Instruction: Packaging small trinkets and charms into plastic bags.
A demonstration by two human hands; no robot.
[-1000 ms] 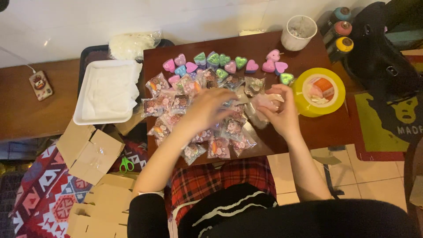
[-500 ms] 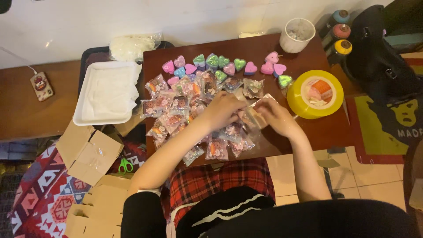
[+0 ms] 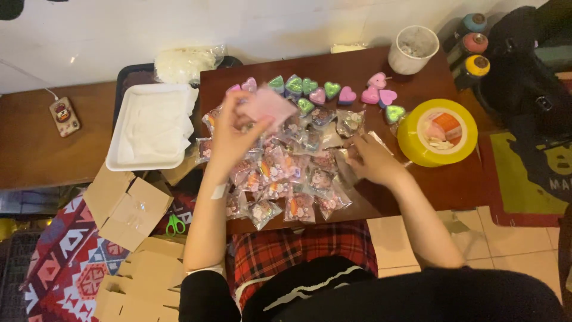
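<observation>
My left hand is raised over the left part of the small wooden table and grips a pink packet, blurred by motion. My right hand rests on clear plastic packets at the right side of the heap, fingers curled on one. Several small clear packets with colourful contents cover the table's middle. A row of heart-shaped pieces in pink, green and purple lies along the far side.
A yellow round lidded tub sits right of my right hand, a white cup behind it. A white tray stands left. Flat cardboard boxes and green scissors lie on the floor.
My left hand has lifted away from the right hand toward the upper left, carrying a pink packet. My right hand has stayed low on the packets.
</observation>
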